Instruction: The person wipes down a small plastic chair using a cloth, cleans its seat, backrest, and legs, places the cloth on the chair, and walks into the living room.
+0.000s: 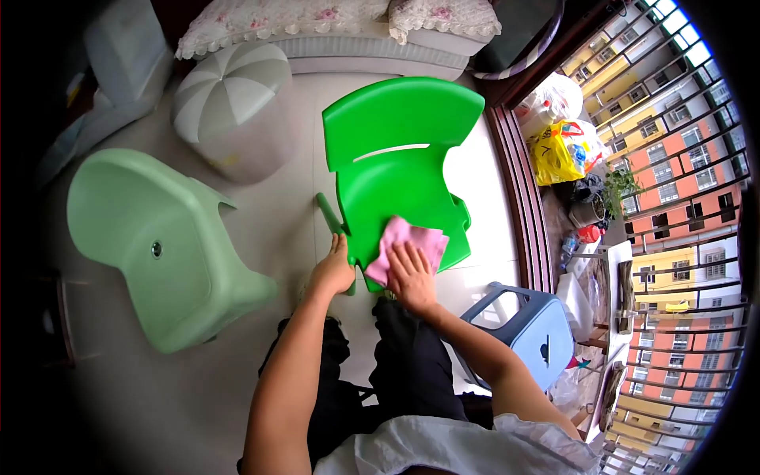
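Observation:
A bright green plastic chair (400, 186) stands before me, its slotted backrest on the far side. At the seat's near left edge, my left hand (334, 269) is closed on the chair, fingers together and thumb partly hidden. My right hand (411, 277) lies with spread fingers on a crumpled pink cloth (431, 238), pressing it flat against the near part of the seat. The cloth's far edge sticks out beyond the fingertips. Part of the seat's front edge is hidden by the cloth and hand.
A pale green chair (178, 253) is at the left, with a grey-and-white round pouf (237, 111) behind it. A blue-grey stool (538, 336) stands close to my right forearm. A sofa (340, 47) lines the back. Bags (558, 154) sit beyond the door track (518, 190) at right.

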The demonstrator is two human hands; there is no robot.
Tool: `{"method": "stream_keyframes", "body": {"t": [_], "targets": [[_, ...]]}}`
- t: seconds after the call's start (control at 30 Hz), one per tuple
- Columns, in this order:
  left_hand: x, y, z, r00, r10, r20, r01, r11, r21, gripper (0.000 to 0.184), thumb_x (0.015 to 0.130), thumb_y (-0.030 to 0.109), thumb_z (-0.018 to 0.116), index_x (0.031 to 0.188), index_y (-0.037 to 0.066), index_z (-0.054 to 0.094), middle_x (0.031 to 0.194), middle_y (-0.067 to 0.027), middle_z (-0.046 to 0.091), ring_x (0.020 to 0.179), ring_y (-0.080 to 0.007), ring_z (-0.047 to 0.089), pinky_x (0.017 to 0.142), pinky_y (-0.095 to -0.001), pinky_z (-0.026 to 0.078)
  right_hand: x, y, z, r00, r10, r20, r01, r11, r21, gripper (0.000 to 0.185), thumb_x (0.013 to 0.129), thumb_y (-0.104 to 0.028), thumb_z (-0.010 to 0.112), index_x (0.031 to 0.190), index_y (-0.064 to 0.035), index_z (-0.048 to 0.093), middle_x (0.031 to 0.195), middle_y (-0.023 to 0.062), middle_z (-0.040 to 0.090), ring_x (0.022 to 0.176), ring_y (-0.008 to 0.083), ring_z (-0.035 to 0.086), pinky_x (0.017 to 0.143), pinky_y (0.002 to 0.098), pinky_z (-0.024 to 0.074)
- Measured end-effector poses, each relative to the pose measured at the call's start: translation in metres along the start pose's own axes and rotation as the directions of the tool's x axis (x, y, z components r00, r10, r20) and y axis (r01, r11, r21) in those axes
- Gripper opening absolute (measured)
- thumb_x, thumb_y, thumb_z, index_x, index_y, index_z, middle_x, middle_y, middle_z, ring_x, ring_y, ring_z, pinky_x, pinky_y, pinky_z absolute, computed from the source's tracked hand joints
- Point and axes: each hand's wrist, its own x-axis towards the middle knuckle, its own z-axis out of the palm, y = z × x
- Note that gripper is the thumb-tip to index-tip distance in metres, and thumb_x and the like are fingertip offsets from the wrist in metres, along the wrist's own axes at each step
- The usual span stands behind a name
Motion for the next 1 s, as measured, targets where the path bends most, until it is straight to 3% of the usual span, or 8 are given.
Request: {"method": "stream_keyframes", "body": {"t": [0.13,0.47,0.53,0.67,0.87,0.93,0.97,1.0], "targets": [[0.001,-0.004,-0.002,0.999,0.011,0.037,-0.009,0.998,-0.057,0.074,0.082,0.017,0.049,0.142,0.006,0.006,0.149,-0.0085,0.005,0.128,-0.0288,0.032,0.097,-0.0375,0.038,0.007,0.038,-0.016,0.995,-0.101,0.024,0.099,0.993,0.062,0.043,0.081,-0.026,0.057,0.122,-0.014,0.052,0.127,0.0067,0.05,0.121,0.0255,0.042,0.104,0.0415,0.0266],[-0.001,-0.001,-0.01,0.991,-0.019,0.132,0.034,0.993,-0.114,0.074,0.084,0.016,0.046,0.142,0.01,0.002,0.149,-0.002,0.001,0.128,-0.0285,0.032,0.096,-0.0371,0.039,0.076,0.091,0.028,0.857,0.411,-0.311,-0.493,0.83,-0.261,0.042,0.086,-0.029,0.046,0.122,-0.0084,0.049,0.129,0.0124,0.046,0.123,0.0339,0.037,0.103,0.0497,0.0226],[0.005,-0.006,-0.002,0.992,-0.006,0.126,0.011,0.999,-0.042,0.071,0.086,0.014,0.041,0.143,0.012,-0.001,0.15,0.0,-0.001,0.118,-0.0259,0.045,0.083,-0.0346,0.047,0.08,0.076,0.034,0.906,0.315,-0.283,-0.385,0.89,-0.243,0.042,0.085,-0.028,0.047,0.122,-0.0069,0.049,0.128,0.0128,0.047,0.122,0.0342,0.038,0.103,0.0497,0.0224],[0.014,-0.018,0.014,0.998,0.059,0.023,-0.059,0.998,-0.014,0.072,0.084,0.015,0.044,0.143,0.01,0.003,0.149,-0.0021,0.001,0.12,-0.0267,0.042,0.087,-0.037,0.045,0.07,0.012,0.025,0.988,0.084,-0.127,-0.085,0.996,-0.005,0.037,0.083,-0.022,0.053,0.117,-0.0072,0.053,0.123,0.0125,0.051,0.12,0.0307,0.043,0.101,0.0437,0.0308],[-0.002,0.0,0.001,0.998,0.053,-0.02,-0.052,0.998,0.04,0.073,0.079,0.017,0.047,0.142,0.008,0.011,0.148,-0.0066,0.01,0.111,-0.0291,0.05,0.087,-0.0372,0.046,0.05,0.012,0.007,0.994,-0.056,-0.097,0.076,0.973,0.217,0.041,0.079,-0.019,0.059,0.117,-0.0079,0.052,0.119,0.0102,0.054,0.116,0.0282,0.048,0.099,0.0388,0.0348],[-0.004,0.003,0.001,1.0,0.029,0.008,-0.03,0.982,0.186,0.072,0.076,0.014,0.046,0.141,0.007,0.015,0.147,-0.0069,0.016,0.105,-0.0295,0.055,0.085,-0.0367,0.047,0.049,0.013,0.004,0.988,0.117,-0.099,-0.069,0.917,0.394,0.036,0.081,-0.02,0.057,0.114,-0.0061,0.054,0.111,0.012,0.058,0.108,0.0304,0.053,0.092,0.0392,0.0405],[0.0,0.001,0.006,0.999,0.038,-0.001,-0.037,0.974,0.225,0.073,0.073,0.012,0.046,0.14,0.006,0.018,0.146,-0.0082,0.019,0.102,-0.0291,0.057,0.082,-0.0366,0.048,0.049,0.014,0.002,0.874,0.437,0.214,-0.486,0.757,0.436,0.031,0.084,-0.022,0.054,0.108,-0.0024,0.054,0.1,0.0154,0.06,0.096,0.0343,0.056,0.082,0.0392,0.0448],[-0.001,0.005,0.004,0.999,0.032,0.029,-0.039,0.961,0.274,0.072,0.074,0.012,0.046,0.14,0.004,0.018,0.146,-0.0095,0.018,0.102,-0.0279,0.057,0.079,-0.0367,0.049,0.044,0.043,0.037,0.842,0.468,0.269,-0.54,0.721,0.434,0.029,0.089,-0.025,0.048,0.105,-0.0022,0.054,0.087,0.0141,0.061,0.081,0.0313,0.059,0.072,0.038,0.0468]]}}
